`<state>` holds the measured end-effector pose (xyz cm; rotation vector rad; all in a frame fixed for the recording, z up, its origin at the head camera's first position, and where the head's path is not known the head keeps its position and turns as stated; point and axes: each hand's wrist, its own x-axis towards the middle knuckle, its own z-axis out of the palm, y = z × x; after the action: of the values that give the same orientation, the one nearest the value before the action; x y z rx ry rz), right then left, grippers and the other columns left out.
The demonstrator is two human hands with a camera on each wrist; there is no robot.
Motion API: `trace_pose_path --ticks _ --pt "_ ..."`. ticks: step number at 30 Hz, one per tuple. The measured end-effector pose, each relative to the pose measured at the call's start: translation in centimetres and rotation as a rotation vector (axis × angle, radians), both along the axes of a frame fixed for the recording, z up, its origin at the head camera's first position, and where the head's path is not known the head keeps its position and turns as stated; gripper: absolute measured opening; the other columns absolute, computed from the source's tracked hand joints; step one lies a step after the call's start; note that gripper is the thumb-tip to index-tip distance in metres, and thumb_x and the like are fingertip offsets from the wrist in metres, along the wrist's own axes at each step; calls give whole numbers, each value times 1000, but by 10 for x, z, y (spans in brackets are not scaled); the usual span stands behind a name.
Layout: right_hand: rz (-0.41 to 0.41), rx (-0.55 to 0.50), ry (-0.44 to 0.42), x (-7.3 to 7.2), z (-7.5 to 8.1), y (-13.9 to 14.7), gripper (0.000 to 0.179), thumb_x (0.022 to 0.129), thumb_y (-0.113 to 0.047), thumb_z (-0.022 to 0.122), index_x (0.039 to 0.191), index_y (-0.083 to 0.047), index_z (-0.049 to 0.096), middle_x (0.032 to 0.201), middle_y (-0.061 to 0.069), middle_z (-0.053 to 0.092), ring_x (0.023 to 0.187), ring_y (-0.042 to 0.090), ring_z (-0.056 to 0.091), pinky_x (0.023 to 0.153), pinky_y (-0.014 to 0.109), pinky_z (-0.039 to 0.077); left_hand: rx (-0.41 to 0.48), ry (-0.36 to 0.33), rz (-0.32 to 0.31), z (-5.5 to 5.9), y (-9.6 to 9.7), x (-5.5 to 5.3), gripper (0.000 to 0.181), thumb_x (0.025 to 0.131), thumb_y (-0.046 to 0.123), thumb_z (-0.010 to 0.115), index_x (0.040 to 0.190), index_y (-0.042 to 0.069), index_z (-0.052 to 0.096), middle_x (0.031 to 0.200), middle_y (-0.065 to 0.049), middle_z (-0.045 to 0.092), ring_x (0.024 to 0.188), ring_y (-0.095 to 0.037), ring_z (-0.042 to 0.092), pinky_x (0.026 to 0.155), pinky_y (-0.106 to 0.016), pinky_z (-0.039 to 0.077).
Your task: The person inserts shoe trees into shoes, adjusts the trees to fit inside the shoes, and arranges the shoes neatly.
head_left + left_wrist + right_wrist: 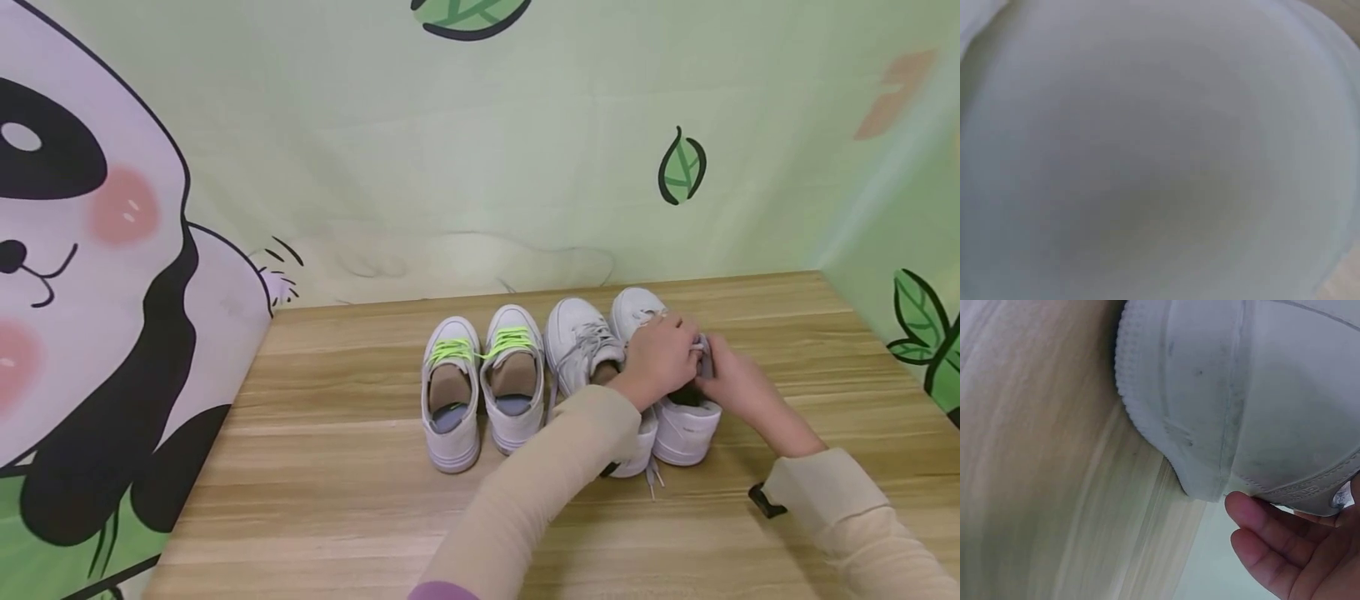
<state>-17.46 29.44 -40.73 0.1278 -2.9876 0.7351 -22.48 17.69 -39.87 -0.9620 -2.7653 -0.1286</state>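
Both hands meet over the tongue opening of the rightmost white sneaker (684, 433). My left hand (663, 354) reaches across its laced front, fingers bent at the grey shoelace (701, 347). From the right side my right hand (738, 379) pinches at the same lace, by the raised tongue; the exact hold is partly hidden. In the right wrist view, the sneaker's pale side (1297, 406) fills the top, and loosely bent fingers (1266, 550) lie beside its upper. A blurred white surface (1160, 125) fills the left wrist view, hiding the left fingers.
Left of it stands another white sneaker (573, 329) with grey laces, partly behind the left arm. Two white sneakers with neon green laces, one (452, 442) and its mate (516, 429), stand further left. The wooden surface (315, 467) meets a leaf-and-panda-printed wall (480, 167).
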Motion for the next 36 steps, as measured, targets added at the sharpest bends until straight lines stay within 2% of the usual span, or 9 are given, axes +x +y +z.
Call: trace_pose_path --ticks 4,7,10,14,16,19,23,29,36 --pt "7 -16 -8 0 0 2 56 77 -11 59 119 14 33 101 41 50 88 51 52 71 55 42 44 -31 -72 4 -10 3 17 83 29 53 99 25 56 93 10 55 87 -8 53 69 -20 46" --pt "33 -47 -31 2 -1 6 59 81 -20 60 123 13 32 110 39 47 98 51 49 77 56 40 32 -52 -142 7 -20 6 26 84 26 52 110 24 54 107 9 55 99 -9 52 78 -21 45" --pt "83 -115 -65 3 -1 12 60 85 -27 57 126 10 31 112 34 49 95 46 51 73 48 44 5 -51 -185 9 -32 7 32 85 27 51 117 24 51 121 7 52 109 -10 49 86 -22 43" --pt "123 -171 -124 4 3 19 61 88 -29 52 129 11 30 104 29 53 88 36 54 61 34 46 8 -47 -185 17 -50 7 32 84 26 53 116 24 52 122 7 51 109 -12 49 87 -24 42" --pt "121 -165 -144 4 6 20 62 88 -30 51 129 11 29 103 29 53 89 36 54 61 33 47 18 -40 -184 21 -59 6 32 84 25 53 116 23 53 120 7 52 108 -12 50 87 -25 42" --pt "116 -151 -145 5 9 21 61 89 -30 50 129 12 30 105 32 52 92 41 54 64 39 49 41 -10 -193 25 -72 5 30 83 24 54 113 22 55 117 6 54 104 -12 52 85 -25 43" --pt "117 -138 -63 5 11 19 55 89 -25 51 128 9 33 114 37 46 91 47 54 65 45 49 59 2 -205 25 -88 3 29 83 23 54 111 21 56 116 6 54 101 -12 53 81 -25 44" --pt "147 -41 192 5 15 10 40 86 -16 56 120 4 48 116 30 48 94 46 51 68 54 44 84 16 -215 26 -111 0 27 83 21 53 110 18 56 116 3 54 101 -13 53 83 -25 43" --pt "151 -22 229 3 24 4 31 86 -13 55 112 4 54 112 27 51 97 43 50 70 53 41 197 110 -232 29 -143 -5 24 81 15 56 105 14 59 115 -1 57 104 -15 54 88 -28 42"
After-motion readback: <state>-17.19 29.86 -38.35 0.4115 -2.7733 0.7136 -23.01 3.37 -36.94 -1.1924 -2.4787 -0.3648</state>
